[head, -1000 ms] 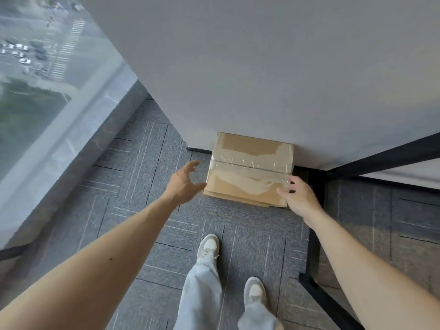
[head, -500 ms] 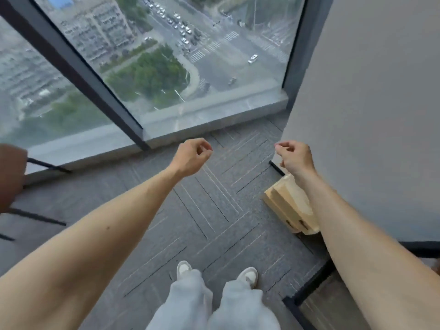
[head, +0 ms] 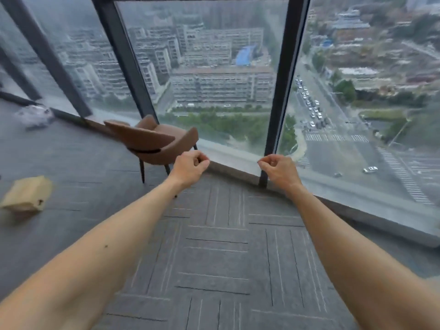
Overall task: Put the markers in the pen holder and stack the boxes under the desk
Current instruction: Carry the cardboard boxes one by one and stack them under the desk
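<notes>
Above a grey carpet-tile floor (head: 214, 246) with a short, flat pile and pale stripes laid in a basket-weave pattern, two bare forearms reach forward side by side. The left hand (head: 189, 169) is curled into a loose fist, fingers folded to the palm, nothing in it. The right hand (head: 278, 170) is curled the same way, thumb against the forefinger, also empty. The two hands are held apart and touch nothing. A tan, flat cardboard box (head: 26, 195) lies on the carpet at far left, well apart from both hands; it is blurred, a dark mark shows on its near face, and no print can be read. A brown upholstered chair with a curved back and thin dark legs (head: 154, 141) stands near the glass, just beyond the left hand; the left wrist hides part of one leg. Smooth floor-to-ceiling window panes set in dark metal mullions (head: 277, 79) fill the upper frame, with blocks of buildings, trees, roads and small cars far below. A pale smeared object (head: 35, 115) at the far left by the window is too blurred to identify. No markers, pen holder or desk can be made out.
</notes>
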`<state>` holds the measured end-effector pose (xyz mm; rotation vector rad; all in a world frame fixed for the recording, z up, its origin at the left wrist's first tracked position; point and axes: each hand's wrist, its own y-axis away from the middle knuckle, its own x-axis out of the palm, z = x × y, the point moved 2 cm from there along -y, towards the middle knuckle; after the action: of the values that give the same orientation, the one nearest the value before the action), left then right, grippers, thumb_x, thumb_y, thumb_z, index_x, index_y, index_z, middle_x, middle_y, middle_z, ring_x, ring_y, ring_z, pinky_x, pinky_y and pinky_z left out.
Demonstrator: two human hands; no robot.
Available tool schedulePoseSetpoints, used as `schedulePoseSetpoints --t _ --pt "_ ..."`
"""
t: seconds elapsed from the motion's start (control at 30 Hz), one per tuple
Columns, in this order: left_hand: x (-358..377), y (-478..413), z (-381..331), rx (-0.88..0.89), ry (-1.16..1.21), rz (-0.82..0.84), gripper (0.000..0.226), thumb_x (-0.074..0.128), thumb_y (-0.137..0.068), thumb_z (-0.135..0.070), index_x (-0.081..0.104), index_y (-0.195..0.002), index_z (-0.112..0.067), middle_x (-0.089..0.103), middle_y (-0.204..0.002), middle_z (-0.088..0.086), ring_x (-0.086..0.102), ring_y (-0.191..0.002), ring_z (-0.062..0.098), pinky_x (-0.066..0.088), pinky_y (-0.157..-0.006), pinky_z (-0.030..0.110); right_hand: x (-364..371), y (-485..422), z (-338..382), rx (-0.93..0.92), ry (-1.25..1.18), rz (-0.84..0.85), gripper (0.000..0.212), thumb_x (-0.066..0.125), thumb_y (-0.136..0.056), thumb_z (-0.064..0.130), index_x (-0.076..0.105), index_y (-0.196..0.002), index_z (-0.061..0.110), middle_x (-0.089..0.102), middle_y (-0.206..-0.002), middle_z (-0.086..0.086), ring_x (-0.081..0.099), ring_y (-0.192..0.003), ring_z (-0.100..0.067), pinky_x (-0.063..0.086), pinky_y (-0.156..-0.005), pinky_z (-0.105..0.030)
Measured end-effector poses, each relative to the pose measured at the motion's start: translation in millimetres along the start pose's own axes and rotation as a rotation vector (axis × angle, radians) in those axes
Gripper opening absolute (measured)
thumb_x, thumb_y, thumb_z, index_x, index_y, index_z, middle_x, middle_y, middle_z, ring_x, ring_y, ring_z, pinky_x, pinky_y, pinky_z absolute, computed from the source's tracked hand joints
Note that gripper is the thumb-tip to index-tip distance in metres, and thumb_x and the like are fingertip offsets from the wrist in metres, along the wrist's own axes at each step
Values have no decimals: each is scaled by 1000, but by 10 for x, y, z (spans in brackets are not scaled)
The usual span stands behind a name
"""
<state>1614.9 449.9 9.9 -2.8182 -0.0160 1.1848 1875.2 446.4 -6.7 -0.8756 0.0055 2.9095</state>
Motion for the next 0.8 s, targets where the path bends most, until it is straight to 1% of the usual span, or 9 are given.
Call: schedulePoseSetpoints --t 0.13,0.23,0.3,0.37,0.47,0.57,0.7,0.73,0.8 --pt "-1133 153 1070 -127 -10 -164 9 65 -91 -23 68 -82 -22 51 -60 -7 47 -57 6 37 -58 26 1260 -140 990 -125 19 137 8 69 -89 25 75 -85 22 53 -53 6 45 -46 -5 40 -57 -25" --pt "-1816 280 1771 -216 -6 -247 9 64 -92 -25 68 -85 -20 46 -57 -7 44 -55 10 34 -55 27 2114 -165 1656 -216 32 265 10 66 -91 20 74 -86 21 53 -43 15 47 -38 0 35 -45 -12" --pt "-2233 360 2185 -273 -22 -292 8 64 -92 -26 67 -86 -21 46 -57 -7 44 -54 7 33 -51 21 2677 -166 2069 -296 62 340 11 65 -91 22 76 -87 23 63 -55 18 53 -49 1 39 -51 -14" --pt "-2576 397 2552 -322 -23 -335 8 65 -91 -26 67 -86 -21 49 -59 -6 47 -57 10 35 -51 18 3185 -177 2413 -335 68 405 13 65 -92 24 77 -91 21 70 -74 9 55 -61 -2 43 -60 -21" --pt "-2975 394 3084 -384 11 -384 9 66 -90 -27 69 -86 -19 56 -64 0 50 -63 16 39 -60 29 3882 -250 2807 -380 88 501 18 65 -93 25 78 -97 15 68 -80 3 50 -65 -5 40 -70 -25" --pt "-3320 354 3608 -438 24 -418 10 64 -92 -28 67 -87 -20 50 -62 -11 46 -60 7 36 -57 26 4566 -407 3161 -447 134 606 18 64 -94 25 77 -96 14 70 -80 1 54 -60 -4 41 -59 -21" --pt "-3800 192 4285 -525 10 -462 9 63 -94 -25 65 -87 -20 47 -61 -16 44 -58 1 33 -53 21 5505 -775 3604 -514 137 692 15 65 -93 23 77 -92 14 57 -49 14 51 -40 2 36 -47 -10" --pt "-3941 137 4447 -547 12 -481 9 63 -94 -24 64 -85 -20 48 -61 -14 44 -58 3 34 -54 22 5742 -878 3732 -536 131 720 14 65 -93 23 77 -91 15 55 -47 15 50 -39 2 38 -50 -13" --pt "-4260 21 4767 -595 16 -538 10 64 -93 -23 64 -83 -21 51 -63 -11 47 -60 7 37 -60 26 6212 -1086 4025 -574 120 789 16 64 -94 24 77 -95 15 64 -67 12 55 -56 -2 42 -64 -20"
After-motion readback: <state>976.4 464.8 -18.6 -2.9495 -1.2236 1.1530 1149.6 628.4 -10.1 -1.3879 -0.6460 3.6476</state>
